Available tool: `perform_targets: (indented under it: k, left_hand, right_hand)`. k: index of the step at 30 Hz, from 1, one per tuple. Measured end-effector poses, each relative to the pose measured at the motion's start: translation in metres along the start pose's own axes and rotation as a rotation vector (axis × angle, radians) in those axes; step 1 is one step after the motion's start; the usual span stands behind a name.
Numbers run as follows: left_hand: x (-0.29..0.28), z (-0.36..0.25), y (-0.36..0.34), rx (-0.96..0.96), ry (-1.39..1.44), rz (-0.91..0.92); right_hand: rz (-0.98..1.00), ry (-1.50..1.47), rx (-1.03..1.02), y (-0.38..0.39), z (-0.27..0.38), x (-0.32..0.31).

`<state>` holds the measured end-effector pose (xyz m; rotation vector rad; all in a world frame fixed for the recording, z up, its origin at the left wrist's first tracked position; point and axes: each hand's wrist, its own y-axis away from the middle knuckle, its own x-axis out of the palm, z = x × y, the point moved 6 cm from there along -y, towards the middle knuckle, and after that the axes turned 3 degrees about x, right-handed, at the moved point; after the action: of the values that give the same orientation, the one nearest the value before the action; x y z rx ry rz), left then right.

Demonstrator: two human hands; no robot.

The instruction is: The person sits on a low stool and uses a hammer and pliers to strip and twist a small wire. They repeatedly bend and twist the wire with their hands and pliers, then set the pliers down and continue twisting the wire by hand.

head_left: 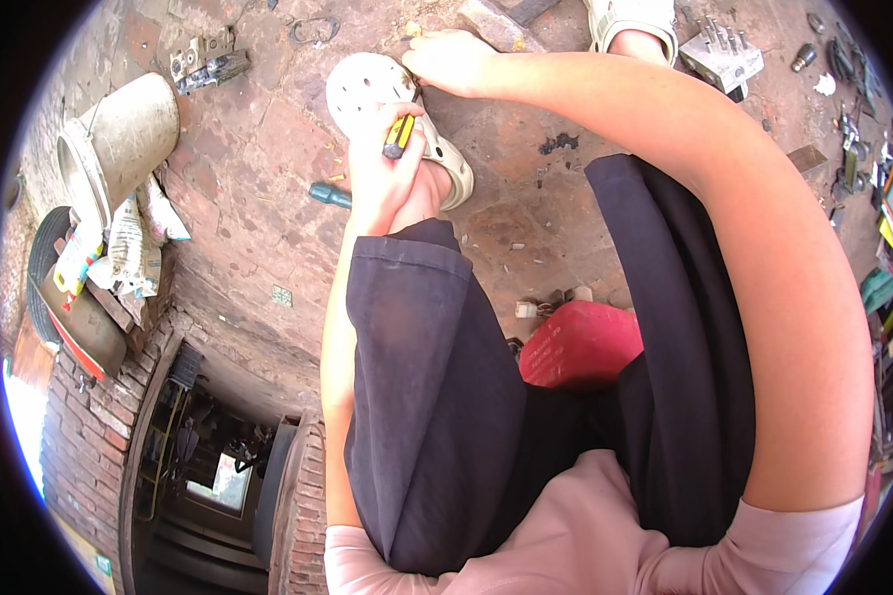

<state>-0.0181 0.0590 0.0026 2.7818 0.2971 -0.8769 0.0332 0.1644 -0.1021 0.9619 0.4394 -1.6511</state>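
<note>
- Handle (400, 137), black and yellow, grasped in my left hand (379, 157) over a pale clog (355, 83).
- My right hand (451, 61), beside that clog; I cannot tell its grip.

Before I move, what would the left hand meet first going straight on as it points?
Probably the left clog's toe, just ahead of the left hand; depth is unclear, so it might pass above.

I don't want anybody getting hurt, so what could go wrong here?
The left grip holds a yellow-and-black handle close by the pale clog; if it slipped, it might jab the foot inside. The right grip is near too, so it could get poked. The teal handle on the ground might get stepped on.
</note>
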Motion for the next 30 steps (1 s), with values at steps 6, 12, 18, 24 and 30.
perform_targets:
  k: [6,12,18,24,30]
  left_hand:
    - [0.002,-0.003,0.001,-0.003,-0.04,0.031]
    - [0.004,-0.006,0.0,-0.011,-0.122,0.062]
    - [0.005,-0.009,0.0,0.008,-0.207,0.099]
    - [0.005,-0.014,0.001,0.05,-0.231,0.096]
    - [0.006,-0.012,0.001,0.048,-0.212,0.075]
  right_hand:
    - [0.01,0.009,-0.008,0.0,0.001,-0.001]
    - [0.022,0.007,0.01,0.0,0.0,-0.001]
    - [0.02,0.001,0.01,0.0,0.001,-0.002]
    - [0.01,-0.005,0.008,0.001,0.0,-0.003]
    - [0.012,-0.015,0.009,0.001,0.0,-0.002]
